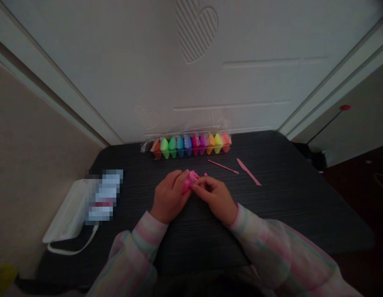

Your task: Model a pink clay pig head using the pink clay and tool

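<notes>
Lining the far side of the dark bench (303, 198), wrapped coloured packs (187, 146) look unused. The left hand (169, 194) curls and the right hand (218, 198) pinches; a pink knife (249, 172) and pink stick (224, 166) lie idle, while the pink lump (189, 182) gripped between both hands seems unfinished.

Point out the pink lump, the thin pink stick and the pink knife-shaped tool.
Pink lump (190, 180): head view, its exposed middle.
Thin pink stick (223, 166): head view, mid-shaft.
Knife-shaped tool (248, 171): head view, around mid-length.
</notes>
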### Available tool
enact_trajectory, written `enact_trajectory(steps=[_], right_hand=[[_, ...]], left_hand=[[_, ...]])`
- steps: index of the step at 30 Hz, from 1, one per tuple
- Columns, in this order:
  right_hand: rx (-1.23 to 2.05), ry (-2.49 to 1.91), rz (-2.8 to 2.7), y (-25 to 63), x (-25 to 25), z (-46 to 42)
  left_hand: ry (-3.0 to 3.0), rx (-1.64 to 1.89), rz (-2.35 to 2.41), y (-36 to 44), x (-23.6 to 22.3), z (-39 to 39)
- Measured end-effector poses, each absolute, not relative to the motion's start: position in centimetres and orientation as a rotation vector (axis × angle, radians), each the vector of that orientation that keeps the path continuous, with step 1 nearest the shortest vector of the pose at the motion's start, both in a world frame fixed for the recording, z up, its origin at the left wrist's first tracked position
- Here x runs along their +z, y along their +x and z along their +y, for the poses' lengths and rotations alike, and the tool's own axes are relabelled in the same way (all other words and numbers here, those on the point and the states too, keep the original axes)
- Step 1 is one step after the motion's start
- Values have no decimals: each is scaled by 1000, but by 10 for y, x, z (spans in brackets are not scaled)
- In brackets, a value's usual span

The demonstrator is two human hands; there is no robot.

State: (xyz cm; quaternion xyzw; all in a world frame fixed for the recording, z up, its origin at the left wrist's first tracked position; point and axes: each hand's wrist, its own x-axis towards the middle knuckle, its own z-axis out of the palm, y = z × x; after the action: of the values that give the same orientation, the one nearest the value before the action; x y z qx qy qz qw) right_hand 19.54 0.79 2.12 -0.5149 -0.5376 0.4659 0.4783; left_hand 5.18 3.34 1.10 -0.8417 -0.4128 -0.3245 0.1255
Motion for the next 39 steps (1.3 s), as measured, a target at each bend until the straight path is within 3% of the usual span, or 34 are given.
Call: enact_trajectory(steps=[5,13,20,24,39], right_hand=[[1320,-1170,-1226,203,26,11],[1245,-1174,-1271,206,26,11],[675,-1108,-1739,217,30,7],[512,-1066,-1804,223,27,10],[639,-1102,-1930,228,29,18]], left_hand=[[-2537,-952,-1241,53,11,34],[-2677,-931,-1299,54,13,32],[-2773,-1100,-1510,53,17,30],[-2798,-1097,-1586,53,20,28],[-2956,-1019,-1347,51,17,29]])
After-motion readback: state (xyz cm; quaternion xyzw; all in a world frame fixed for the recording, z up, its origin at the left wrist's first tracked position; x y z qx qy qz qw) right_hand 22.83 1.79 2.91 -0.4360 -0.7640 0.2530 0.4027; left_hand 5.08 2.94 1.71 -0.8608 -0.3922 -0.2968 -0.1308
